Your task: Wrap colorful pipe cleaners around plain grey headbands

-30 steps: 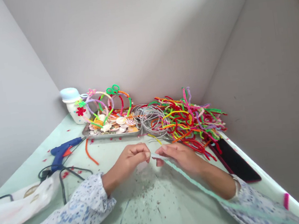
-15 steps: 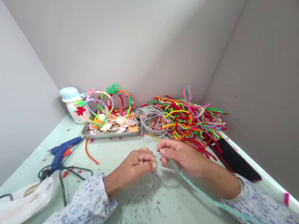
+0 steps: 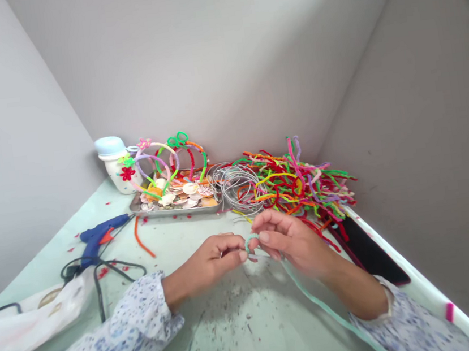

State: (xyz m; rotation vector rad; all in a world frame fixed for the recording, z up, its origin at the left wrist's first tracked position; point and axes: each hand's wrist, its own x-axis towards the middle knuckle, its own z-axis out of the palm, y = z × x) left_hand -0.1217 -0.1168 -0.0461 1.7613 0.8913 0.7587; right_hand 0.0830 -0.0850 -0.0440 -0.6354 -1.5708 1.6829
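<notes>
My left hand (image 3: 215, 263) pinches the end of a thin pale strip (image 3: 259, 256) near the middle of the table. Close beside it on the right, my right hand (image 3: 287, 240) has its thumb and fingers closed on a pale mint-green fuzzy cord (image 3: 318, 300). A small loop of that cord curves round the strip between the two hands. From under my right hand the cord's long tail runs down past the right sleeve. Part of the strip is hidden behind my right fingers.
A metal tray (image 3: 170, 212) holds shell-like discs and decorated hoops. Beside it lie a grey wire coil (image 3: 242, 189) and a heap of coloured fuzzy stems (image 3: 299, 182). A blue glue gun (image 3: 95, 241), a white bottle (image 3: 119, 169), a plastic bag (image 3: 39, 324) and a black phone-like object (image 3: 375, 255) surround the work area.
My right hand has shifted slightly up and right. The mint-green cord now forms a visible loop between the hands. My left hand has barely moved.
</notes>
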